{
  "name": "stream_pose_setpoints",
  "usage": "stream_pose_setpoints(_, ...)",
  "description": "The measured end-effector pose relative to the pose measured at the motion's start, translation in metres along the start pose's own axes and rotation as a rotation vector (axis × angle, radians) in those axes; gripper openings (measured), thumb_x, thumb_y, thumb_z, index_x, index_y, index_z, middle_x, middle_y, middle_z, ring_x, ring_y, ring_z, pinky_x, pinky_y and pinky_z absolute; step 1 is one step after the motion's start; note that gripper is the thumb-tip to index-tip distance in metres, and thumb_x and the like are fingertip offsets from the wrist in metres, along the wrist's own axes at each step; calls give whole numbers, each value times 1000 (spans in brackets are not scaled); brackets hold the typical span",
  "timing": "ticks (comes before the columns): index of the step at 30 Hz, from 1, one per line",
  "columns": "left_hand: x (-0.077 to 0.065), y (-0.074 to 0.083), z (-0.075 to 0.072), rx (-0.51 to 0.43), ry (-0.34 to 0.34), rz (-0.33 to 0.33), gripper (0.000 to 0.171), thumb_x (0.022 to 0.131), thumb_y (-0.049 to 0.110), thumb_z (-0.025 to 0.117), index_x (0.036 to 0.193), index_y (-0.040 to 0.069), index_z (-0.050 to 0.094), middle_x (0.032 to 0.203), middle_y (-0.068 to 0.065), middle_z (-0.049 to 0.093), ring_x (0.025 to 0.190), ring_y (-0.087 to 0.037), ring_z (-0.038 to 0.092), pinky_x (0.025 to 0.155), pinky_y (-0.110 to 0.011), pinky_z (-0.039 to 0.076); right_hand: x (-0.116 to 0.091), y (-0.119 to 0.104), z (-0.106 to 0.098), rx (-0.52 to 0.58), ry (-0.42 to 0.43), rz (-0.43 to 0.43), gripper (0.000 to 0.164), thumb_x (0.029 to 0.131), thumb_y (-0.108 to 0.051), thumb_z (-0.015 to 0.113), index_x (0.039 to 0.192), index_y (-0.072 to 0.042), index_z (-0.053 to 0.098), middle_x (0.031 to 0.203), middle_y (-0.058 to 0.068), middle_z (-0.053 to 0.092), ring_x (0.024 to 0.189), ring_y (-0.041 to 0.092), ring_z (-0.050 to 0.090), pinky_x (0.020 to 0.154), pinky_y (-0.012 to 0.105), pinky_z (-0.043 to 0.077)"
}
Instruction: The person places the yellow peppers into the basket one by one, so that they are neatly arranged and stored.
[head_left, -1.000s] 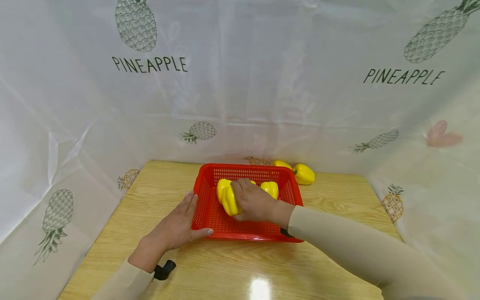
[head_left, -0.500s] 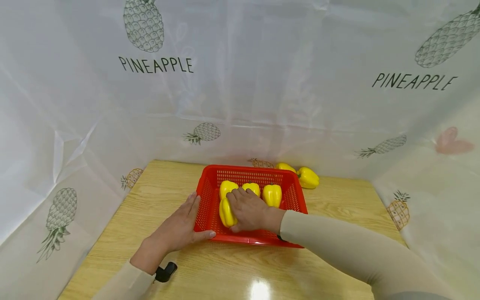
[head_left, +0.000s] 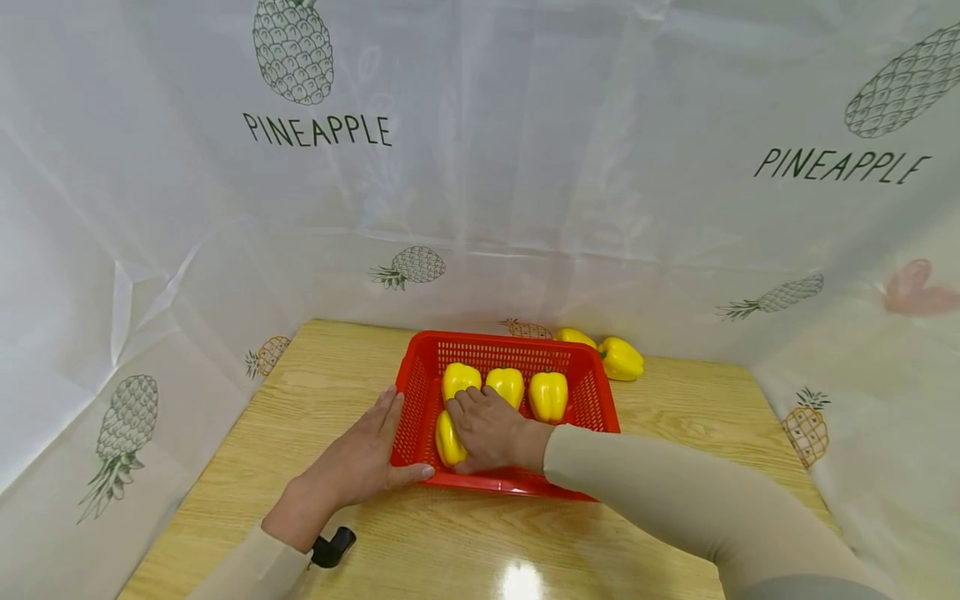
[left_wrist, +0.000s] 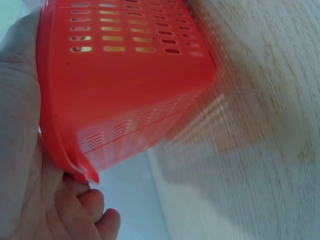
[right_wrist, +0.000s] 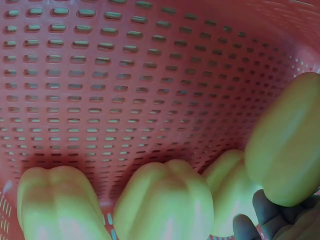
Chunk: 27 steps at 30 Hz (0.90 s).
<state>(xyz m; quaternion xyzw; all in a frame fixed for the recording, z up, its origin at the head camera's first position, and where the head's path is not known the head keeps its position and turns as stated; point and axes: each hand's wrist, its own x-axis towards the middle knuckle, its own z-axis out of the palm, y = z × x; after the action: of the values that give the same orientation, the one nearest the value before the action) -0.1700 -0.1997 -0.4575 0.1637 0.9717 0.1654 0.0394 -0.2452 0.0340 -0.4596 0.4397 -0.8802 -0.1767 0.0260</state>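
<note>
Evidently, from where I stand, the left hand (head_left: 356,457) curls its fingers at the rim of the red basket (head_left: 510,339), whose near-left part holds a glossy yellow pepper (head_left: 448,442), probably light, firm and slippery, best taken round its sides, grasped by the fingers of the right hand (head_left: 487,429).

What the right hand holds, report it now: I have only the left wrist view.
Observer: The right hand holds a yellow pepper inside the red basket, toward its near left corner.
Operator: Count the other peppers in there. I catch just yellow through the slots.
Observer: Three other peppers stand in a row across the basket, beyond the right hand.
Operator: Now tell me about any outside it.
Observer: Two loose peppers lie on the table by the basket's far right corner, one partly hidden by the rim.
</note>
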Motion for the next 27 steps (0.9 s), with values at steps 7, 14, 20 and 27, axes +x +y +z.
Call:
stream_pose_setpoints(7,0,-1,1,2,4,2,128,85,85,61,165,-7,21,174,-26,18,158,-45,28,123,-55,38,3,-3,7,-23,-9,7,85,91,-85,48,135,-12,51,117,2,59,110,19,58,100,37,52)
stream_pose_setpoints(14,0,-1,1,12,3,5,128,85,86,60,165,-7,21,174,-25,19,157,-46,30,122,-56,39,4,-3,10,-14,2,16,87,91,-87,45,136,-13,51,121,2,61,114,19,59,101,38,52)
stream_pose_setpoints(20,0,-1,1,22,2,5,129,84,87,58,165,-7,21,173,-25,20,157,-46,31,122,-55,39,3,-4,10,-13,8,11,83,91,-87,45,130,-14,53,115,2,61,109,19,59,99,38,52)
stream_pose_setpoints(27,-1,-1,1,14,10,14,129,85,87,58,165,-8,20,173,-27,19,157,-47,31,123,-55,39,4,-4,10,13,4,29,82,90,-88,46,125,-14,55,113,2,62,107,20,60,101,38,53)
